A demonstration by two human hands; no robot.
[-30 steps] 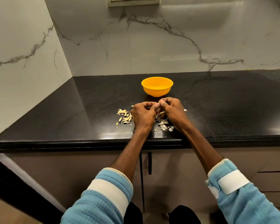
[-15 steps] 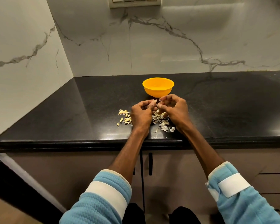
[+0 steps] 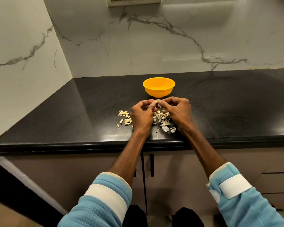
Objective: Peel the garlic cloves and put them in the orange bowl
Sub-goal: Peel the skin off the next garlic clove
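Black stone countertop [image 3: 88, 104]; orange bowl [image 3: 158, 93] stands just behind the hands, so a peeled clove is a short drop. Both are curled: left hand [image 3: 142, 115] and right hand [image 3: 179, 112] pinch one garlic clove [image 3: 157, 102] between their fingertips, above the peel scraps [image 3: 161, 119] (skins land on one pile, probably deliberate). Spare cloves [image 3: 125, 117] lie beside the left hand. No legible labels or writing.

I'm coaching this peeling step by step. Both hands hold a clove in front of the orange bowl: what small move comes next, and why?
Probably pull the skin off with the right hand before reaching for the orange bowl. It and the left hand both pinch the garlic clove, and a pale flake seems to hang from it, so it looks only part peeled.
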